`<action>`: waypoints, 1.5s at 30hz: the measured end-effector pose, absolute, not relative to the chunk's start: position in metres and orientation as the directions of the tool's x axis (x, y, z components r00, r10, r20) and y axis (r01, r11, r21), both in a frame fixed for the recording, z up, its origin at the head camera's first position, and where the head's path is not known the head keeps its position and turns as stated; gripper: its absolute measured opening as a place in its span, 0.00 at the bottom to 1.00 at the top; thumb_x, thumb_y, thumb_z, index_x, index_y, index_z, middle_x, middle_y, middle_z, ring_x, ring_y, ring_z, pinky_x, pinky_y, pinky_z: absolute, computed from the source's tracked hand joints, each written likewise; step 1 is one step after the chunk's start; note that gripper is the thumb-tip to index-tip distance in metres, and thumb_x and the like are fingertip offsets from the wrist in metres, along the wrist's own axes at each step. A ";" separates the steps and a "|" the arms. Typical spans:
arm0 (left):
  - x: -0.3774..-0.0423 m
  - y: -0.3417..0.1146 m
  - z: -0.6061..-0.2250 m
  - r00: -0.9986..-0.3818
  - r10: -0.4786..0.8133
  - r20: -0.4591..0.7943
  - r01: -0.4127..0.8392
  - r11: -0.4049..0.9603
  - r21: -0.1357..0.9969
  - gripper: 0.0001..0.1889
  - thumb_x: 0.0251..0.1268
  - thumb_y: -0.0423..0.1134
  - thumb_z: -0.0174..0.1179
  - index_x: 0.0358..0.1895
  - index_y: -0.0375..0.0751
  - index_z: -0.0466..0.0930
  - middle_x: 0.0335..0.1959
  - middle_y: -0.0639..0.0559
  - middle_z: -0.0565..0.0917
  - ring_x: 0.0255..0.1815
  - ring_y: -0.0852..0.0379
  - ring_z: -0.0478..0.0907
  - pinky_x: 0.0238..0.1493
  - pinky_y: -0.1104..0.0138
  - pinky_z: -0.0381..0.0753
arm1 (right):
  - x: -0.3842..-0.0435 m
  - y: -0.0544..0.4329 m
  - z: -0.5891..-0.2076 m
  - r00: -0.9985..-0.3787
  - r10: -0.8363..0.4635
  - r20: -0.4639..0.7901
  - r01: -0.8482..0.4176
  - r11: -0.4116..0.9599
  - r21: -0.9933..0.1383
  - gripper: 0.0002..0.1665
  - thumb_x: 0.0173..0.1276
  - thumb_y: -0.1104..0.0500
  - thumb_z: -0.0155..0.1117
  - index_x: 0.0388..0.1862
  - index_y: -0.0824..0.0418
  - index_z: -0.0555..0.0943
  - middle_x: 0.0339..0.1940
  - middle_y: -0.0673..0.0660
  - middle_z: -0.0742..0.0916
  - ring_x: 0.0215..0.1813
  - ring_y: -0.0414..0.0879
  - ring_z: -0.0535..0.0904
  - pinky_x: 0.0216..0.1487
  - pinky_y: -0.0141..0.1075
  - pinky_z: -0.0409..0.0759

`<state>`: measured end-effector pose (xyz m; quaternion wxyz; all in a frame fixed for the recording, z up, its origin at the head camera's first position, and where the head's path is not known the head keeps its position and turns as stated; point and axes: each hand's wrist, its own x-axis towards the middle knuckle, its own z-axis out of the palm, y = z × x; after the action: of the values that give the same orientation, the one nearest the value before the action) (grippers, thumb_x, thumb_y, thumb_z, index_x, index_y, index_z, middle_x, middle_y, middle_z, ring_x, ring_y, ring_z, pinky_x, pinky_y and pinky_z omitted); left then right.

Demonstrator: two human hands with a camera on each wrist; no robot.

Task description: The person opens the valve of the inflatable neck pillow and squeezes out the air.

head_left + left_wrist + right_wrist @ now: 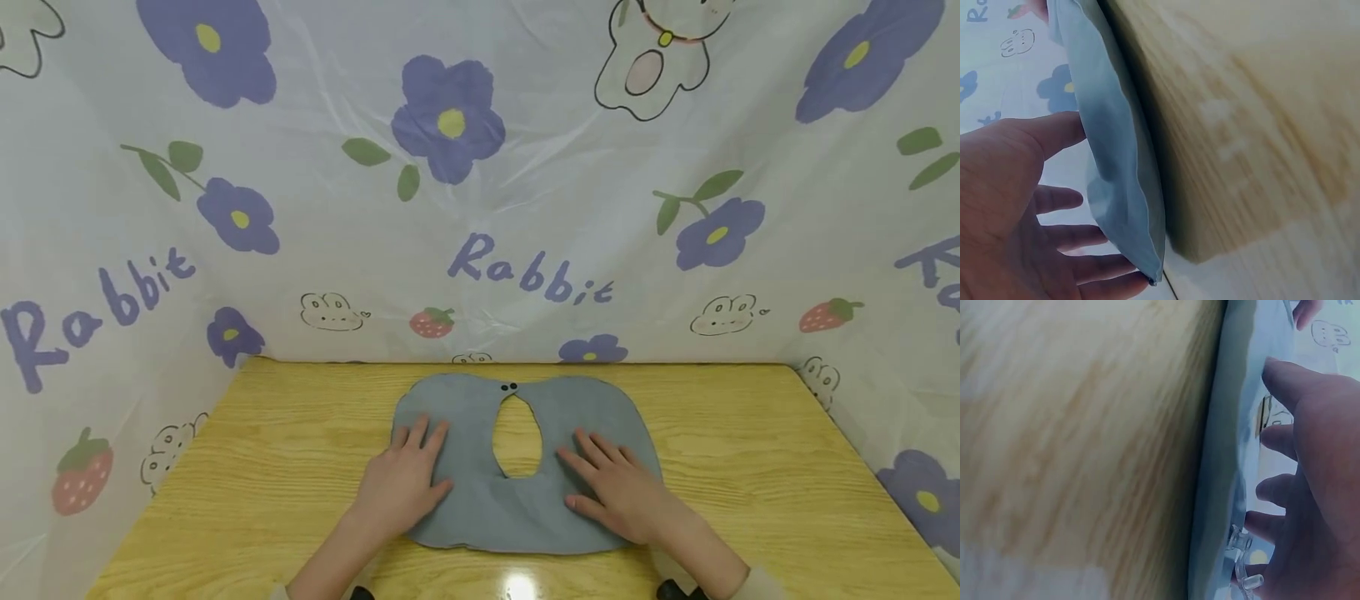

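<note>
A grey-blue cloth bib lies spread on the table, with an oval neck opening in its middle and two small dark fasteners at its top edge. On the bib's left side rests my left hand, fingers straight and spread. My right hand lies likewise on its right side. The left wrist view shows the thumb and fingertips of the left hand touching the cloth. In the right wrist view, a small clear plastic piece shows by the fingers of the right hand; its kind is unclear.
The wood-grain table extends to both sides of the bib. A white sheet printed with purple flowers, rabbits and strawberries hangs behind the table and along its sides. Dark bands show beneath the wrists at the front.
</note>
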<state>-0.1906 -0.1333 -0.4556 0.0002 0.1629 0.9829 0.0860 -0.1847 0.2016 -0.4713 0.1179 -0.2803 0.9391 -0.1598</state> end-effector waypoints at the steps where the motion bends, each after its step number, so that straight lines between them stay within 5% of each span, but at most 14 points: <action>1: -0.190 -0.133 -0.456 -0.949 0.314 0.024 0.314 0.934 0.173 0.42 0.59 0.53 0.75 0.74 0.40 0.71 0.72 0.33 0.70 0.67 0.31 0.71 0.44 0.44 0.85 | -0.184 0.202 -0.472 -0.816 -0.563 -0.132 -0.490 0.794 -0.360 0.40 0.80 0.37 0.53 0.80 0.57 0.66 0.81 0.69 0.61 0.80 0.69 0.55 0.69 0.71 0.59; 13: -0.181 -0.126 -0.472 -0.968 0.248 0.029 0.248 0.944 0.218 0.46 0.58 0.50 0.77 0.75 0.33 0.67 0.73 0.27 0.65 0.66 0.27 0.71 0.38 0.42 0.85 | -0.180 0.202 -0.481 -0.829 -0.544 -0.131 -0.502 0.827 -0.255 0.38 0.80 0.38 0.54 0.80 0.57 0.68 0.80 0.67 0.65 0.79 0.67 0.58 0.67 0.72 0.61; 25: -0.177 -0.131 -0.470 -0.962 0.272 -0.023 0.257 0.932 0.257 0.47 0.61 0.50 0.75 0.77 0.32 0.63 0.75 0.24 0.62 0.68 0.25 0.69 0.47 0.41 0.84 | -0.181 0.204 -0.483 -0.818 -0.565 -0.105 -0.529 0.812 -0.245 0.38 0.79 0.38 0.55 0.79 0.57 0.68 0.79 0.67 0.67 0.77 0.67 0.62 0.66 0.71 0.65; 36: -0.159 -0.126 -0.445 -0.915 0.399 0.065 0.405 0.901 0.157 0.25 0.65 0.45 0.71 0.61 0.35 0.82 0.60 0.37 0.81 0.55 0.38 0.83 0.43 0.48 0.87 | -0.165 0.198 -0.464 -0.738 -0.670 -0.085 -0.629 0.728 -0.274 0.39 0.80 0.35 0.50 0.81 0.54 0.66 0.80 0.64 0.66 0.78 0.63 0.63 0.68 0.64 0.68; 45: -0.145 -0.117 -0.446 -0.877 0.480 0.029 0.479 0.868 0.132 0.25 0.63 0.48 0.72 0.59 0.38 0.84 0.58 0.42 0.81 0.58 0.41 0.79 0.49 0.50 0.85 | -0.152 0.195 -0.470 -0.741 -0.653 -0.158 -0.591 0.746 -0.308 0.40 0.80 0.32 0.47 0.82 0.50 0.64 0.82 0.60 0.65 0.79 0.61 0.61 0.69 0.65 0.66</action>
<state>-0.1452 -0.1165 -0.4465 0.0024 0.2480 0.9664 0.0677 -0.1520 0.1953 -0.4699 0.1288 -0.3361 0.9253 -0.1195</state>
